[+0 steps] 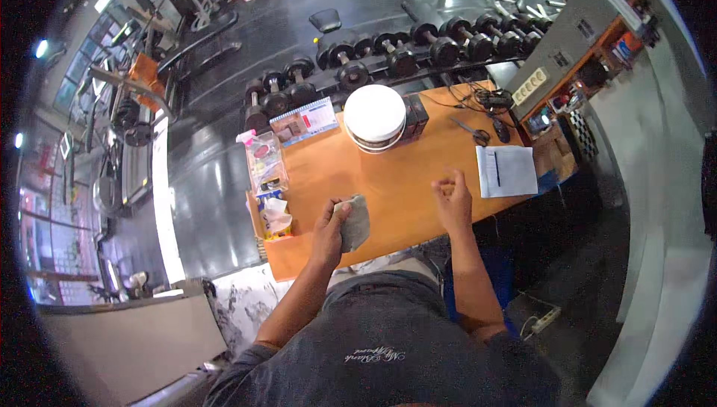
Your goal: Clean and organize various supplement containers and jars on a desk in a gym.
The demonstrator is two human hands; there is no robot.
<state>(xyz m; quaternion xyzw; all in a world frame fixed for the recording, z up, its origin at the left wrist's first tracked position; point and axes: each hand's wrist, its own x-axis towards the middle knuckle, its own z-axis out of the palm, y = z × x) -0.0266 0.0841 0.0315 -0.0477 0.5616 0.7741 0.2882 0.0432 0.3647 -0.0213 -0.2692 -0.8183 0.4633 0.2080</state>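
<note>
My left hand [329, 230] grips a grey-green folded cloth [357, 226], thumb on top, above the near part of the wooden desk [400, 197]. To its right, my right hand [455, 205] is raised over the desk with loosely bent fingers apart and nothing visible in them. Beyond both hands stands a tub with a white lid [375, 110], beside a dark box [415, 116]. An open notebook [521, 174] with a pen [497, 169] lies to the right of my right hand.
Along the desk's left side are a tissue box [274, 217], a clear plastic container [265, 160] and a desk calendar [305, 121]. Scissors [476, 135], a computer mouse [501, 131] and cables [487, 96] lie back right. Racked dumbbells [400, 60] stand behind.
</note>
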